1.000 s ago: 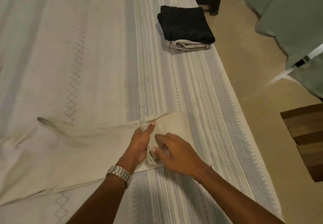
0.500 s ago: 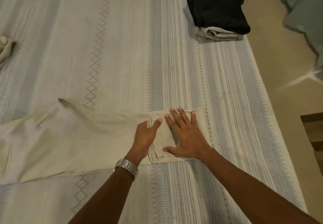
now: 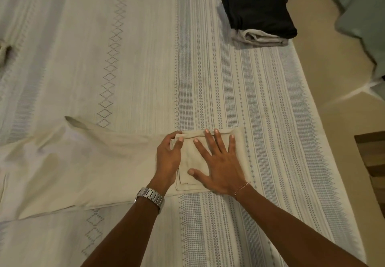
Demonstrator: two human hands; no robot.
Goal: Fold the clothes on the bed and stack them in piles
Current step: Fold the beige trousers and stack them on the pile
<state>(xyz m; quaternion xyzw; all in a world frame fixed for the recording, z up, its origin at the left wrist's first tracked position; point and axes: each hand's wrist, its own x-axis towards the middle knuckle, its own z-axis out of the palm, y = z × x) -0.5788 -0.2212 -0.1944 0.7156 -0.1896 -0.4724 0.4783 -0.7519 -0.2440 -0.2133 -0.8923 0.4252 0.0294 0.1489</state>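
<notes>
A pair of beige trousers (image 3: 68, 166) lay flat across the near part of the bed (image 3: 135, 47), with the leg end pointing to the right side. This end was turned back over itself into a small folded flap (image 3: 191, 162). The right hand (image 3: 218, 168) lay flat on the flap with its fingers straight and spread wide, pressing the cloth down. The left hand (image 3: 168, 158) was just beside it, touching the left edge of the flap; its thumb and fingers were curled round the far corner of the fold and pinched it. A metal watch (image 3: 151, 197) was on the left wrist and a thin bracelet (image 3: 241, 187) on the right wrist. Well apart, near the far right edge of the bed, stood a pile with a folded black garment (image 3: 260, 10) on top of a folded light grey garment (image 3: 260, 38).
</notes>
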